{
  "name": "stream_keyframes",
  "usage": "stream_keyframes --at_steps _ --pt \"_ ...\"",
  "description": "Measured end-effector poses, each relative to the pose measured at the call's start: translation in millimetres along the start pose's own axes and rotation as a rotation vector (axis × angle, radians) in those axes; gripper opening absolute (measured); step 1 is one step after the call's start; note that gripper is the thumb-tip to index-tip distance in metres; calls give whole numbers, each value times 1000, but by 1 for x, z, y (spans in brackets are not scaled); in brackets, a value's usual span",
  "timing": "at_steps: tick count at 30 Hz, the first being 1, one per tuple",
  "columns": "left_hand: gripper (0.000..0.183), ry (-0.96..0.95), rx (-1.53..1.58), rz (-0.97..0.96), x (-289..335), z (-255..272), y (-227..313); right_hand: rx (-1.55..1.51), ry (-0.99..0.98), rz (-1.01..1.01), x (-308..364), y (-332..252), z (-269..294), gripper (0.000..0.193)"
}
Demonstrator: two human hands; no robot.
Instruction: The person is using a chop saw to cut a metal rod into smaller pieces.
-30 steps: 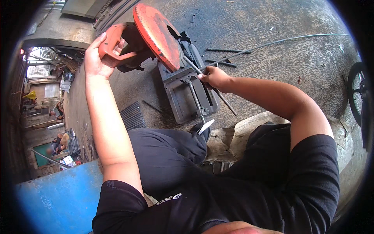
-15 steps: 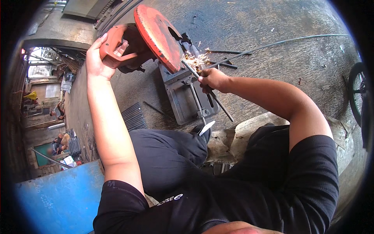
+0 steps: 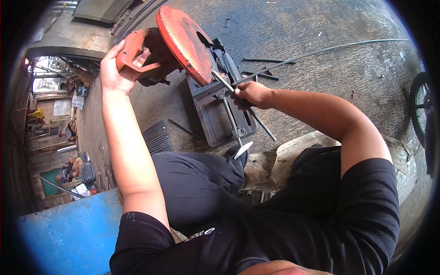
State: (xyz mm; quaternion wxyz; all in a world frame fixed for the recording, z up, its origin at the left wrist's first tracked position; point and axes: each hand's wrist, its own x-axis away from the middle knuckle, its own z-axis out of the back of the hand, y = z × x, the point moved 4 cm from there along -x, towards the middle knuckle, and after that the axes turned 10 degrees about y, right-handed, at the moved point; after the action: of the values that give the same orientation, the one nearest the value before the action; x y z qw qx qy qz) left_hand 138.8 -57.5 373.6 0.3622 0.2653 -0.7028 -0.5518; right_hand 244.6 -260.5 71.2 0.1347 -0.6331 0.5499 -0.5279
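My left hand [image 3: 116, 75] is wrapped round the D-shaped handle of an orange chop saw [image 3: 183, 43]. Its round, scuffed blade guard hides most of the blade. In my right hand [image 3: 251, 93] is a thin metal rod [image 3: 262, 123], its upper end at the guard's lower right edge. A faint orange glow shows beside that end. Below sits the saw's grey base [image 3: 208, 126], with a clamp screw [image 3: 230, 114] and a pale crank handle [image 3: 243, 150] near my foot. Where the blade meets the rod is hidden by the guard.
A bundle of cut rods [image 3: 157, 139] lies left of the base. Short bars [image 3: 268, 60] and a long thin rod [image 3: 348, 46] lie on the floor beyond. A blue panel [image 3: 68, 231] stands at lower left, a wheel [image 3: 419, 107] at far right. A person [image 3: 69, 170] is in the left background.
The bright spray of sparks at the rod's end has died down to a faint glow. Saw and left hand have shifted very slightly left; the right hand has hardly moved.
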Motion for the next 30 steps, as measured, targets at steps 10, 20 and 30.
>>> stream_keyframes --at_steps 10,20,30 --pt "45 1 -75 -43 1 -1 -1 1141 530 267 -4 -93 60 39" --pt "41 57 -10 -42 -3 2 0 1468 509 479 3 -126 28 33" --pt "44 41 -42 -53 2 -4 -1 1531 514 501 -5 -127 18 33"
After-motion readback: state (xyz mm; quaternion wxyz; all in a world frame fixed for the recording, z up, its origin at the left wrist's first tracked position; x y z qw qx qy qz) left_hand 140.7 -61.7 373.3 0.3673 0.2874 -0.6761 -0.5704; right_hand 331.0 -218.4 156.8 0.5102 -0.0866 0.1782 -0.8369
